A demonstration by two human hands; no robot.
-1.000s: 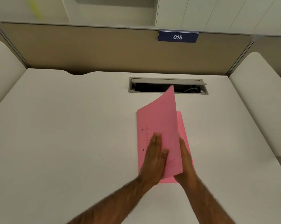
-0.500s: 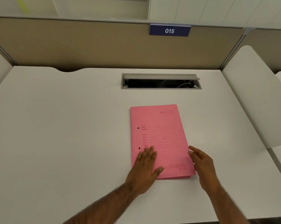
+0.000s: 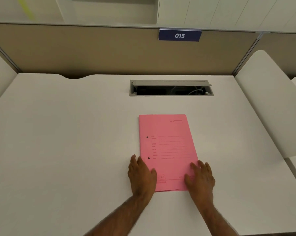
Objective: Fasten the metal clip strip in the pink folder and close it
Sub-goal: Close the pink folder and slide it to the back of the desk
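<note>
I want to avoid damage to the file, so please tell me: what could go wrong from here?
1. The flat pink paper folder shows uneven layers at its near edge, so pressing may crease them.
2. The left hand and right hand rest flat on its corners; sliding could push it toward the open grey cable slot.

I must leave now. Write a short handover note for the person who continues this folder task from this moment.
Left hand: open, flat, palm down on the near left corner of the pink folder.
Right hand: open, flat on the near right corner.
Folder: closed, flat on the white desk, cover up, before the cable slot.
Done: cover is shut.
Left: the clip strip is hidden inside, so check it; otherwise only lift both hands away.
</note>
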